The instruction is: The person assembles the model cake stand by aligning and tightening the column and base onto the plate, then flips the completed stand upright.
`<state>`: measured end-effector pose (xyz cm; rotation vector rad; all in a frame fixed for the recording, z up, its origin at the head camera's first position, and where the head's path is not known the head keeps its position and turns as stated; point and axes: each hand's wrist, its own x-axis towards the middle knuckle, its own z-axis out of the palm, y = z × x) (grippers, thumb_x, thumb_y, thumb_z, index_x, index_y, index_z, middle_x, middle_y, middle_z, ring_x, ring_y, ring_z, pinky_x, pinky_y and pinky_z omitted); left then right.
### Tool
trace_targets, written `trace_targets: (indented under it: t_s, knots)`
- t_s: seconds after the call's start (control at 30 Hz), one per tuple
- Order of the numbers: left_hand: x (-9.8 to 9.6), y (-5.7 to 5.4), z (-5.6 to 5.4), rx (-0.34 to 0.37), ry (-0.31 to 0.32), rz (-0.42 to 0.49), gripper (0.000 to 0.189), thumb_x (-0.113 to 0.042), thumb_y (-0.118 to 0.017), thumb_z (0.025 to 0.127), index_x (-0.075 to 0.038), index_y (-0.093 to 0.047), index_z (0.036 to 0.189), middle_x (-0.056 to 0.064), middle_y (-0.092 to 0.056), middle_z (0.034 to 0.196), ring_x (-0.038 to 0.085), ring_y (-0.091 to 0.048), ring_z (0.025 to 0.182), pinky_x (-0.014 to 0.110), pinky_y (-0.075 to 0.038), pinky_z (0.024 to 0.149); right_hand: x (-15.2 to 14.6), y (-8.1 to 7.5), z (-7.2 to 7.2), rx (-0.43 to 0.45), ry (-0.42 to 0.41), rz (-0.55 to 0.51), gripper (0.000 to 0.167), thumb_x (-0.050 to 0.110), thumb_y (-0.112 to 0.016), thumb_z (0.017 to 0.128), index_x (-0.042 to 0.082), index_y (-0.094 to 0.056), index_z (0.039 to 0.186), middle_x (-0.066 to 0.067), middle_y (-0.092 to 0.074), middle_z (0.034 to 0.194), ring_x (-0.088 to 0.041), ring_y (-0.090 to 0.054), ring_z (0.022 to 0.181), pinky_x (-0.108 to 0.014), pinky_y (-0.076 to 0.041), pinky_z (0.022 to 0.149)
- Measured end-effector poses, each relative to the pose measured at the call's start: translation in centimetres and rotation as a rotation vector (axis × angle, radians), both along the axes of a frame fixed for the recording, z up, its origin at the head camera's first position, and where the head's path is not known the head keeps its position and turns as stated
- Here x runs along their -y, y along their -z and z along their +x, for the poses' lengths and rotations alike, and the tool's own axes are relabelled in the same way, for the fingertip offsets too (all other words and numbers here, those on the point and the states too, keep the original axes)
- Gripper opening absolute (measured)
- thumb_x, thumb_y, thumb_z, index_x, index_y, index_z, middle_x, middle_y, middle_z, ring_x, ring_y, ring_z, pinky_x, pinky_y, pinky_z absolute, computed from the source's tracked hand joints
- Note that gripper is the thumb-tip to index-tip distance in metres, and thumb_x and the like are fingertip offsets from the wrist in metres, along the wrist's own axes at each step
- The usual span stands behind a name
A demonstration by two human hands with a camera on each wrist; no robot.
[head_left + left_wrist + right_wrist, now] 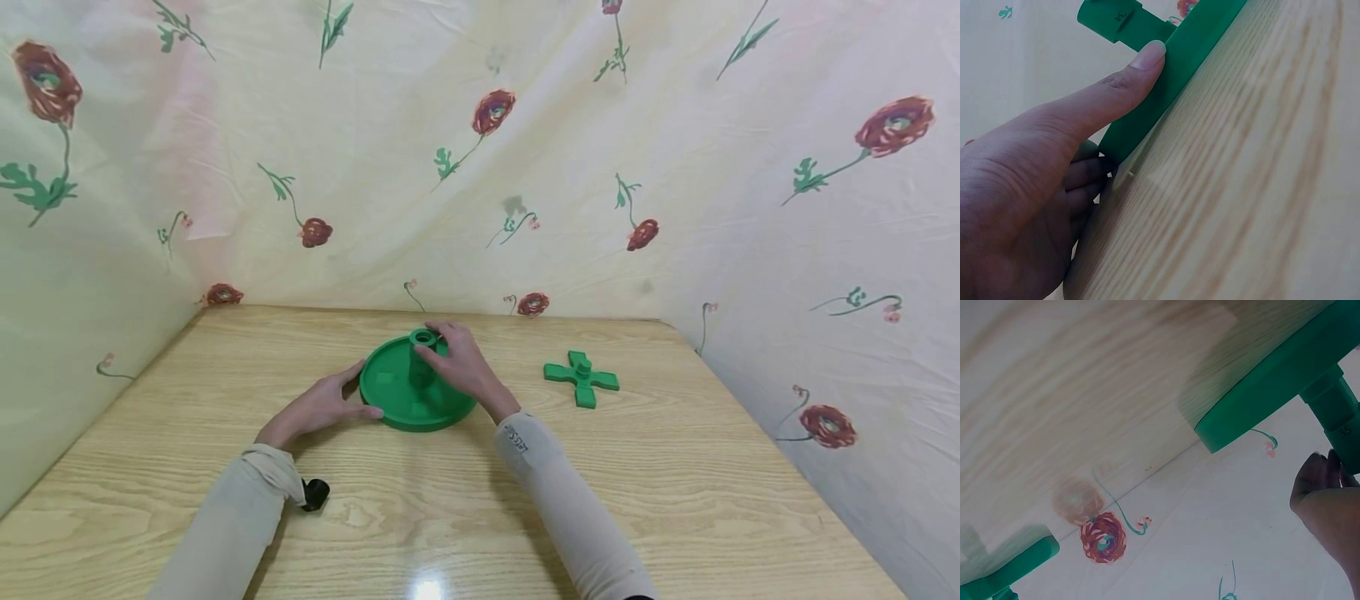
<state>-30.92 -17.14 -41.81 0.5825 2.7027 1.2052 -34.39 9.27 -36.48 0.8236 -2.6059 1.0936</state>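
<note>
A round green plate [395, 402] with a raised rim lies on the wooden table. From its middle rises a green hollow post [422, 365], which has a stepped collar in the left wrist view. My left hand [324, 408] holds the plate's left side, thumb on the near rim and fingers round toward the back. That thumb presses the rim's side in the left wrist view. With thumb and fingers, my right hand [461, 364] grips the post near its top. In the right wrist view the post [1334, 403] partly hides the fingertips.
To the right of the plate lies a green cross-shaped piece [582, 381] with a short peg standing at its centre. A small black object [316, 494] is beside the left sleeve. Flower-patterned cloth [420, 167] hangs behind the table and along both sides.
</note>
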Motion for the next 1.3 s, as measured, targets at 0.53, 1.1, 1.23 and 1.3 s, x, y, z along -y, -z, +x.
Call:
trace_targets:
  t_s: [0.53,1.1,1.23,1.3]
  knots:
    - [0.14,0.11,-0.01,-0.010,0.009,0.010,0.110,-0.050,-0.079,0.090,0.000,-0.016,0.165,0.028,-0.026,0.164,0.047,-0.024,0.151,0.063,-0.027,0.117,0.01,0.14,-0.25,0.015,-0.013,0.000,0.048,0.021,-0.063,0.105,-0.003,-0.054,0.145,-0.021,-0.057,0.139,-0.036,-0.048,0.132,-0.051,-0.043,0.108]
    - [0.08,0.03,-0.01,-0.007,0.004,0.006,0.110,-0.050,-0.079,0.090,0.000,-0.016,0.165,0.029,-0.026,0.164,0.047,-0.025,0.150,0.064,-0.027,0.116,-0.12,0.16,-0.25,0.022,-0.005,-0.006,0.047,0.021,-0.064,0.105,-0.001,-0.055,0.145,-0.019,-0.058,0.137,-0.035,-0.050,0.129,-0.051,-0.045,0.106]
    - [0.09,0.06,-0.02,-0.002,0.005,0.010,0.110,-0.050,-0.079,0.090,0.000,-0.016,0.165,0.029,-0.026,0.164,0.047,-0.024,0.151,0.064,-0.027,0.116,-0.05,0.23,-0.27,0.034,0.011,-0.014,0.048,0.024,-0.066,0.104,-0.001,-0.056,0.144,-0.019,-0.057,0.137,-0.033,-0.051,0.127,-0.049,-0.046,0.105]
    - [0.09,0.07,-0.04,-0.003,0.006,0.010,0.110,-0.050,-0.079,0.090,0.000,-0.016,0.165,0.028,-0.026,0.164,0.047,-0.024,0.151,0.064,-0.027,0.116,-0.04,0.25,-0.24,0.037,0.019,-0.019,0.049,0.026,-0.067,0.104,-0.001,-0.056,0.144,-0.018,-0.057,0.137,-0.033,-0.052,0.125,-0.049,-0.047,0.104]
